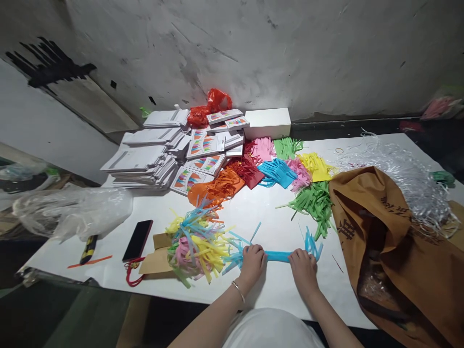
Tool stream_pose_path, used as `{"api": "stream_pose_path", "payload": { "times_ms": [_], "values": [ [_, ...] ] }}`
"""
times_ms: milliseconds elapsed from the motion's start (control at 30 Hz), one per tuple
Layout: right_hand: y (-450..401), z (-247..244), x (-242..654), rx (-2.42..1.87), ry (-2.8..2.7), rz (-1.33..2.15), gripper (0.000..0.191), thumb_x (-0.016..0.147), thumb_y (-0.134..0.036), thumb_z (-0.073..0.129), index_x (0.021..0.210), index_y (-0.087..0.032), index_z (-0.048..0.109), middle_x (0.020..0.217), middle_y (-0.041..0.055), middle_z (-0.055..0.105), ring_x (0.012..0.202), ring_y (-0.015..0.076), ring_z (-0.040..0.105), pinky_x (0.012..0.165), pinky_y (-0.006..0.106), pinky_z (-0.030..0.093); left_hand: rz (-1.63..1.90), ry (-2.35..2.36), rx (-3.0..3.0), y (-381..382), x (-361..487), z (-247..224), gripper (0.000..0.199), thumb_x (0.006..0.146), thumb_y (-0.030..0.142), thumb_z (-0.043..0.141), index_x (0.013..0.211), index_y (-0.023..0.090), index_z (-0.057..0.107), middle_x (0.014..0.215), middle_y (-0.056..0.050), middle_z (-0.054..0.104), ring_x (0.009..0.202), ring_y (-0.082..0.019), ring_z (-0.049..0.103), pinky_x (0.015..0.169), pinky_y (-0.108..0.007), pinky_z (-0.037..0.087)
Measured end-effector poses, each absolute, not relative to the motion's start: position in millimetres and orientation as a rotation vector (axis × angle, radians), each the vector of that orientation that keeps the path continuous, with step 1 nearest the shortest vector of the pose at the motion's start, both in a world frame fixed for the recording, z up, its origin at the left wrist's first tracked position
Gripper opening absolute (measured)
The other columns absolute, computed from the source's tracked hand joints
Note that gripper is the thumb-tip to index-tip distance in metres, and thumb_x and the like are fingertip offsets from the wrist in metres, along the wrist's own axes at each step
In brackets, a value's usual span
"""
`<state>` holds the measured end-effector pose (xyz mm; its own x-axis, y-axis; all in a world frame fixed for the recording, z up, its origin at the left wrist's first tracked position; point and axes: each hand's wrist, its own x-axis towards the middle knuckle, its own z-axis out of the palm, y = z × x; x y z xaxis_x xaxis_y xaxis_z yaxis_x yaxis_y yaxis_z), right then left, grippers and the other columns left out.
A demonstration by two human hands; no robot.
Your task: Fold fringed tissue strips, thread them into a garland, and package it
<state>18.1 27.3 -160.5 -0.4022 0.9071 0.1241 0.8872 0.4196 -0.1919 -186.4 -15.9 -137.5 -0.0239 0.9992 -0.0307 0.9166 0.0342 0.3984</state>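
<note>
A blue fringed paper strip (278, 256) lies flat across the white-covered table near its front edge. Around its left part my left hand (253, 261) is closed, a bracelet on that wrist. My right hand (303, 267) is closed on its right part, with loose blue fringe (312, 244) sticking out beyond both hands. Just left of my left hand, a pile of multicoloured fringe (197, 246) rests partly on brown cardboard (157, 262).
Behind are orange (217, 186), green (314, 203) and other tassel bundles, stacked white packets (136, 159) and a white box (267, 123). A phone (137, 240) and cutter (88, 249) lie left; a brown bag (369, 193) lies right.
</note>
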Motion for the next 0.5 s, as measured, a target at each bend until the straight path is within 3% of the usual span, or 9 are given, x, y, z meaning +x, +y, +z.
{"api": "stream_pose_path", "payload": {
  "times_ms": [267, 367, 433, 500],
  "values": [
    [38, -152, 8, -1.654, -2.427, 0.109, 0.018, 0.094, -0.022, 0.055, 0.078, -0.017, 0.062, 0.08, 0.0069, 0.06, 0.082, 0.0255, 0.053, 0.082, 0.043, 0.031, 0.23, 2.164, 1.9, 3, -180, -135, 0.022, 0.091, 0.023, 0.052, 0.076, 0.018, 0.068, 0.092, -0.008, 0.061, 0.093, -0.027, 0.053, 0.085, -0.046, 0.034],
    [35, -151, 7, -1.621, -2.388, 0.101, 0.011, 0.094, -0.017, 0.054, 0.091, -0.015, 0.064, 0.094, 0.0123, 0.063, 0.094, 0.0298, 0.054, 0.09, 0.051, 0.029, 0.216, 2.16, 1.914, 4, -180, -135, 0.021, 0.09, 0.023, 0.053, 0.078, 0.018, 0.069, 0.092, -0.009, 0.06, 0.094, -0.028, 0.052, 0.085, -0.046, 0.034],
    [31, -153, 4, -1.489, -2.43, 0.13, 0.013, 0.093, -0.014, 0.054, 0.099, -0.019, 0.064, 0.104, 0.0109, 0.063, 0.103, 0.0279, 0.053, 0.099, 0.051, 0.025, 0.226, 2.16, 1.919, 4, -180, -135, 0.02, 0.09, 0.023, 0.053, 0.078, 0.018, 0.068, 0.092, -0.009, 0.06, 0.094, -0.028, 0.053, 0.085, -0.046, 0.034],
    [26, -157, 0, -1.307, -2.506, 0.184, 0.016, 0.092, -0.012, 0.055, 0.097, -0.024, 0.065, 0.103, 0.005, 0.065, 0.102, 0.0224, 0.054, 0.102, 0.045, 0.025, 0.248, 2.165, 1.915, 4, -180, -135, 0.02, 0.089, 0.023, 0.053, 0.076, 0.017, 0.067, 0.09, -0.009, 0.06, 0.094, -0.029, 0.053, 0.084, -0.047, 0.035]
  ]
}}
